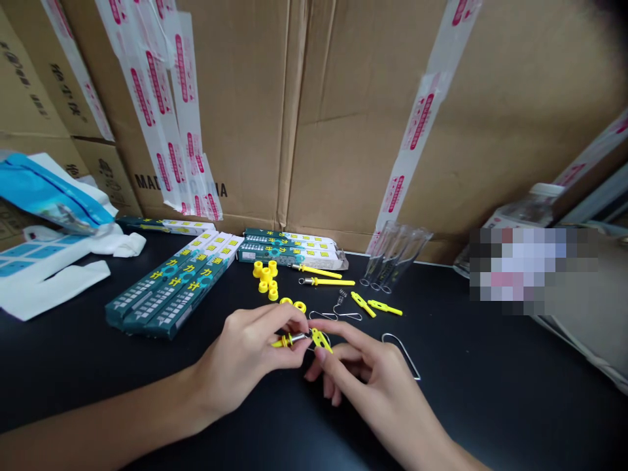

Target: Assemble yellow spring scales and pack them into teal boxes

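Observation:
My left hand [250, 353] is closed on a yellow rod [279, 342] with a silver metal end. Between the thumb and fingers of my right hand [366, 366] is a small yellow clip [320, 340], its end close to the rod's metal tip. Just beyond my hands lie bent wire hooks [348, 316], a small spring [342, 297] and two more yellow clips [385, 307]. A larger wire hook [405, 353] is to the right of my right hand. Several yellow caps [265, 275] and two yellow rods [328, 282] sit farther back.
Green and white boxes [174, 281] lie at left, with more boxes [289, 248] at the back. Three clear tubes [395, 261] stand back right, near a plastic bottle [534, 206]. White paper and blue packaging [53, 190] are far left. Cardboard [245, 118] rises behind the black table [471, 392].

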Tool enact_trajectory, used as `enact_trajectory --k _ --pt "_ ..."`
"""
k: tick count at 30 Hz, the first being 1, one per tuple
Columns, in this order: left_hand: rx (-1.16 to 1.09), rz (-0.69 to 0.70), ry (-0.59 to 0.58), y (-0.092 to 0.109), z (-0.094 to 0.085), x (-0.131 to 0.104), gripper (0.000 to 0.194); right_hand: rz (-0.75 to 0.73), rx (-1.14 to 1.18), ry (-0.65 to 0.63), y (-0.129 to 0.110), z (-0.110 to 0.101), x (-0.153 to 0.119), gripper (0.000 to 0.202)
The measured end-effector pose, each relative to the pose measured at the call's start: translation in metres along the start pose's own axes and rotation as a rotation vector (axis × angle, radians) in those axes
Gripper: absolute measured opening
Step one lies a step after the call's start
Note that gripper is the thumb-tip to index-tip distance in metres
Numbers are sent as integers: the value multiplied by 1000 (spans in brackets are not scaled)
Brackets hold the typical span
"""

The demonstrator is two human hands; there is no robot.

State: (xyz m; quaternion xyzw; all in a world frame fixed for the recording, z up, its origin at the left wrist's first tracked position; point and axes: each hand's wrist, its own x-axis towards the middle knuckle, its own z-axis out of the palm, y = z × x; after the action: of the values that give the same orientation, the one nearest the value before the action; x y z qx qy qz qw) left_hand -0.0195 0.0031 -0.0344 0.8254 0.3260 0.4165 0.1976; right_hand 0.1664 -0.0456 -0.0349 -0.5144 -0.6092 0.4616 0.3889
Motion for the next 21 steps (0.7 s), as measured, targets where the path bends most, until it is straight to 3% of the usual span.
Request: enact_trajectory --k 13,21 --pt "19 15 -52 0 -7 2 10 64 133 -65 -5 -3 7 44" --pt "-36 -137 -64 -7 -2 1 11 -31 -21 -22 3 -2 4 41"
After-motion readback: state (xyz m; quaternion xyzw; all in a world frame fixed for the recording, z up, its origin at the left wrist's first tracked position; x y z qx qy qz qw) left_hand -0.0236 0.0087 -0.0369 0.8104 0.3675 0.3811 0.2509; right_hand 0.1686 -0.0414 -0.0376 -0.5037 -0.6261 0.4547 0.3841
